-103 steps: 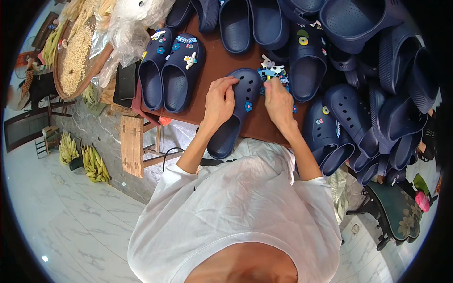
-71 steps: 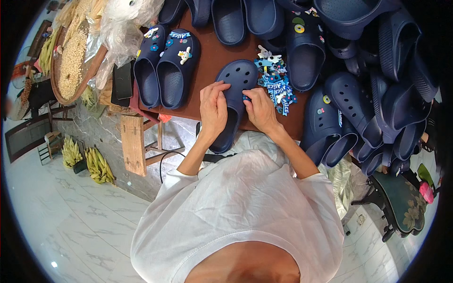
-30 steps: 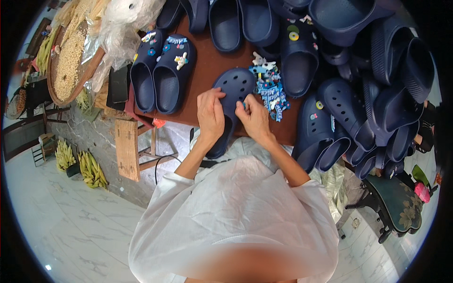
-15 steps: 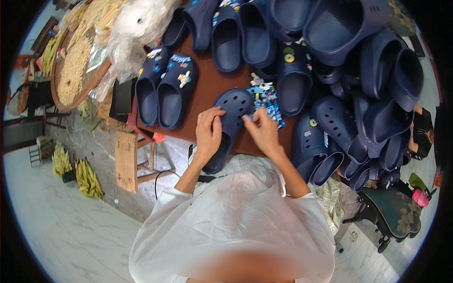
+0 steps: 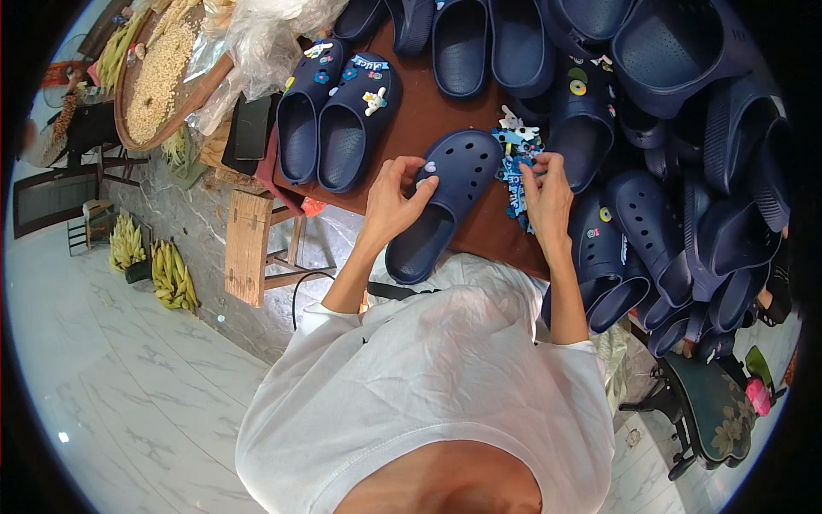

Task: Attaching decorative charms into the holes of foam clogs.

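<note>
The left hand clamps the navy clog at the table's near edge; keep it pinned. The right hand pinches, seemingly, one charm from the pile of charms just right; pick cleanly.

This looks like a small shoe stall or workshop: a brown table is crowded with dark blue clogs, some dressed with small charms (bright, mixed shapes), beside a flat basket of grain on a marble floor.
</note>
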A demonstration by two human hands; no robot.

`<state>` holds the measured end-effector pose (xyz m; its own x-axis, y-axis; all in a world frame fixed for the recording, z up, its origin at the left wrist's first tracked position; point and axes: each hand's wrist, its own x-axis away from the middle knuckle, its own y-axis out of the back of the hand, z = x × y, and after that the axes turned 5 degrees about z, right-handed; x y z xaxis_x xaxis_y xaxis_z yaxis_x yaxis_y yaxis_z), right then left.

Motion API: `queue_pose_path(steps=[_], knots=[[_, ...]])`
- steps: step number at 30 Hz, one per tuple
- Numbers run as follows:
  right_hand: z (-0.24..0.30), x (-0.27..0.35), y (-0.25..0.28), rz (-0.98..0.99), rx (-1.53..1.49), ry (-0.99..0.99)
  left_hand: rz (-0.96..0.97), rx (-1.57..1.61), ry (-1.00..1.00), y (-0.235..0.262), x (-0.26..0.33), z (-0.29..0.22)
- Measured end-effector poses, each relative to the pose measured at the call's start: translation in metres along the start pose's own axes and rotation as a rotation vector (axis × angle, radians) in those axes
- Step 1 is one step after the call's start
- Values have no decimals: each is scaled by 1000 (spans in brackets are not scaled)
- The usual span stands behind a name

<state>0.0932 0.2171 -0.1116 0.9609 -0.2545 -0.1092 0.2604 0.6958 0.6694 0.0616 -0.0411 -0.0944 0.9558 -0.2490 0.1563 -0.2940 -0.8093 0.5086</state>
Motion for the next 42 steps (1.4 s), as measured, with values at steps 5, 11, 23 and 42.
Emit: queue_pose_path(steps=[5,11,23,42], knots=[[28,24,9,79,-103,-11,58,-107,180,11,-2,-3],[70,59,-12,298,-295,168,258,-143,256,17,-17,4],[62,66,-40,271,-305,119,366,-388,-254,24,-24,14],[52,85,-38,268,-372,98,304,-475,-383,-47,-97,-63]])
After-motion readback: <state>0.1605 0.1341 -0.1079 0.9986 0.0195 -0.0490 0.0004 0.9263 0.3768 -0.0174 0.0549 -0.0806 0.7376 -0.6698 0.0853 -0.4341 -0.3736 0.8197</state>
